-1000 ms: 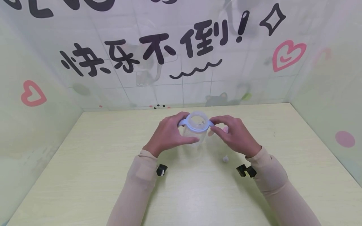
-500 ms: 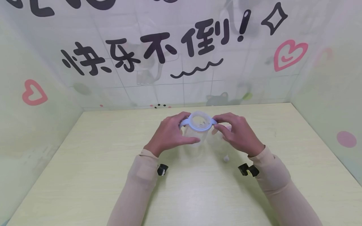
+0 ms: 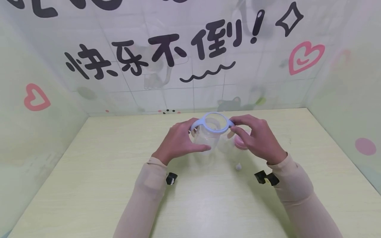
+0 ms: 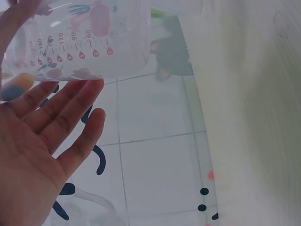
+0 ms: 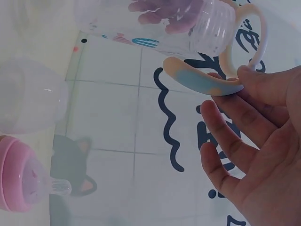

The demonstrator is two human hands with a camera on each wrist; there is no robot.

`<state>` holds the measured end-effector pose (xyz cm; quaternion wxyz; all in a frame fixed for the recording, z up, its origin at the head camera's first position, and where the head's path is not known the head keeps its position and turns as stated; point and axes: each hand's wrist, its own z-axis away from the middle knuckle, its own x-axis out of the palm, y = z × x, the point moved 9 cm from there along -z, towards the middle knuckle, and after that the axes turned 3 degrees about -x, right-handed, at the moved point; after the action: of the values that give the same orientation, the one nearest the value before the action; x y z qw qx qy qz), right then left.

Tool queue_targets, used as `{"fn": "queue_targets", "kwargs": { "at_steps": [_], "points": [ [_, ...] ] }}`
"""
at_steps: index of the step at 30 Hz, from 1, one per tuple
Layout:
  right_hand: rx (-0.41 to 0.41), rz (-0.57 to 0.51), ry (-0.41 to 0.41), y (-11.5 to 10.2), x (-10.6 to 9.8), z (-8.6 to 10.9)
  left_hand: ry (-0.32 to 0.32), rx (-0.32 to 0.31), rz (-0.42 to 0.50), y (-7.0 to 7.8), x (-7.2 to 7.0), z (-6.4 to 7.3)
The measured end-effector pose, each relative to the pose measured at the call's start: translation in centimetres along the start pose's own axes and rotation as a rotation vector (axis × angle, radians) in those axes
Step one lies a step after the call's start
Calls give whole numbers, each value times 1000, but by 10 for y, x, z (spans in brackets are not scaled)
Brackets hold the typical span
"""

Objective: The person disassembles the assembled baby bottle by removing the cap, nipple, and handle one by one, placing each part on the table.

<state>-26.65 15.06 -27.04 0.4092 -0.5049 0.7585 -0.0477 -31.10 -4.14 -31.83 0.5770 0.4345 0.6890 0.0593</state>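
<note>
A clear baby bottle (image 3: 205,142), printed with a red measuring scale, is held up above the table. My left hand (image 3: 177,142) grips its side, thumb across the front and fingers behind. With thumb and index finger, my right hand (image 3: 258,137) pinches one handle of the light-blue two-handled ring (image 3: 221,131). The ring is tilted, its right side lifted off the bottle's threaded neck (image 5: 214,28). Its left handle (image 3: 194,125) stays close to my left hand. In the right wrist view, the other right-hand fingers spread loosely under the handle.
Behind my right hand stand a pink collar with a clear teat (image 5: 19,176) and a translucent dome cover (image 5: 30,96). A small white piece (image 3: 238,167) lies on the pale wooden table (image 3: 89,185). Printed walls (image 3: 166,99) enclose the back and sides.
My right hand has moved right and slightly up, raising the handle ring from around the bottle neck into a tilt. The left hand has barely moved. More of the pink collar shows.
</note>
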Motion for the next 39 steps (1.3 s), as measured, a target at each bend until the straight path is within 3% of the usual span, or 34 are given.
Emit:
{"fn": "queue_targets", "kwargs": {
  "at_steps": [7,17,25,33,39],
  "points": [
    [6,1,45,-1,-14,-3,-27,-13,-16,-1,5,-2],
    [33,33,40,13,-20,-13,-60,-28,-26,-2,7,-1],
    [143,61,12,43,-21,-13,-99,-48,-22,-4,16,2],
    [227,99,-22,73,-21,-10,-74,-27,-21,-2,14,2],
    [301,71,-58,92,-19,-5,-80,-31,-14,-2,14,1]
  ]
}}
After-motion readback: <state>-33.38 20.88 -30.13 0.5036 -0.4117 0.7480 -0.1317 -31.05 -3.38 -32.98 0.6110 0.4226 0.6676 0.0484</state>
